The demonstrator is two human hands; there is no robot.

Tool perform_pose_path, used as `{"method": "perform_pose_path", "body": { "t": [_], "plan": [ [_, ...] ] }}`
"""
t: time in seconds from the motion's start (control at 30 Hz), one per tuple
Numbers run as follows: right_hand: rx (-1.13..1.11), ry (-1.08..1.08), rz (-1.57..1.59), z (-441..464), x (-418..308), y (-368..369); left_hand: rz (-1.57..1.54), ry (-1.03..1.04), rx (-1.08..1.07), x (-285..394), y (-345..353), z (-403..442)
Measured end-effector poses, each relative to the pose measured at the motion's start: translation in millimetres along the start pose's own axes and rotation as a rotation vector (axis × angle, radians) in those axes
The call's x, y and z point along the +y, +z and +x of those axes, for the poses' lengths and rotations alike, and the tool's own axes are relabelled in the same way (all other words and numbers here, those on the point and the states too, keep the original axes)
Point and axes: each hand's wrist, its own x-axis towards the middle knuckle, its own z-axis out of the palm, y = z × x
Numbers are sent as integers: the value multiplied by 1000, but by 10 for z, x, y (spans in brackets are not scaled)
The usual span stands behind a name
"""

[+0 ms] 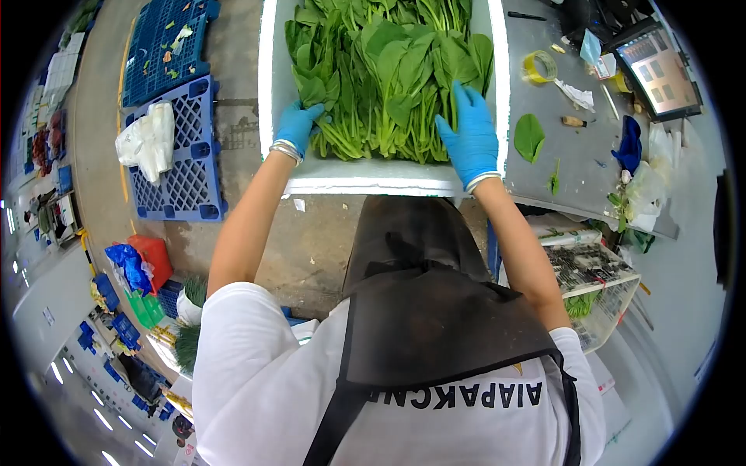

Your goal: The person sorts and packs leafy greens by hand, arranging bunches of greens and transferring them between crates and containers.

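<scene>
Resting against a red crate (156, 260) on the left is a shiny blue plastic bag (129, 266), with a green crate (145, 310) just below. Near these, crumpled white plastic (153, 141) lies across a blue lattice pallet (167, 199), and a darker teal pallet (153, 68) beyond it carries leafy scraps.

Next comes the left hand (295, 126), in a blue glove, at the left edge of the leafy greens (388, 74). It touches the stems and leaves there; some fingers are partly hidden, so I cannot tell whether it grips anything. The greens lie heaped inside a white foam box (373, 186), broad leaves on top, and pale stems bunched toward the person's side. Below the box hangs the dark apron (435, 330) over a white shirt.

At the greens' right side is the right hand (471, 133), gloved likewise, its fingers spread and thumb held apart, touching the leaves and stems.

Farther right, a grey table (544, 182) bears a loose leaf (529, 138), a roll of yellowish tape (540, 67), a small wooden-handled tool (574, 122), a dark blue cloth (628, 145) and, near the far edge, a tilted screen (657, 71).
</scene>
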Motion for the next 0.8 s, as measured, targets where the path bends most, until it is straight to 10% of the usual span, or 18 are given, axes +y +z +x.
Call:
{"method": "perform_pose_path", "body": {
  "t": [0.27,0.53,0.63,0.7,0.8],
  "plan": [
    [-317,-143,161,223,-19,779,-66,-13,-46,149,53,-115],
    [-557,378,923,-42,11,-326,-68,85,-45,-22,0,23],
    [-693,237,827,263,-533,-415,-27,64,-40,-77,-19,153],
    [-389,-297,270,459,-502,224,-22,81,-5,-111,-2,185],
    [-537,-183,-238,877,-907,648,-74,107,19,-180,-4,234]
  ]
}}
